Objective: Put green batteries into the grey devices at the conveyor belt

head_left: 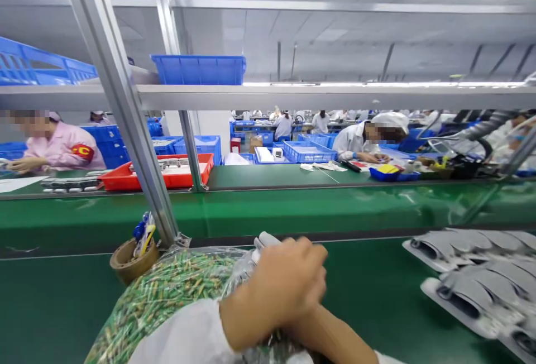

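Observation:
My left hand (288,277) is in the middle foreground with its fingers curled. It crosses over my right hand (307,322), where only the wrist and forearm show and the fingers are hidden. Whatever the left fingers close on cannot be made out. Just behind the left hand, a pale grey piece (267,239) sticks up beside crumpled clear plastic. A large clear plastic bag (180,286) full of small green and tan parts lies under and left of my left forearm.
A tape roll (134,260) with pens in it stands by the metal post (125,107). Grey curved housings (481,291) lie in rows at right. Beyond the green belt (268,207) are a red tray (180,171), blue bins (310,152) and co-workers. A shelf crosses above.

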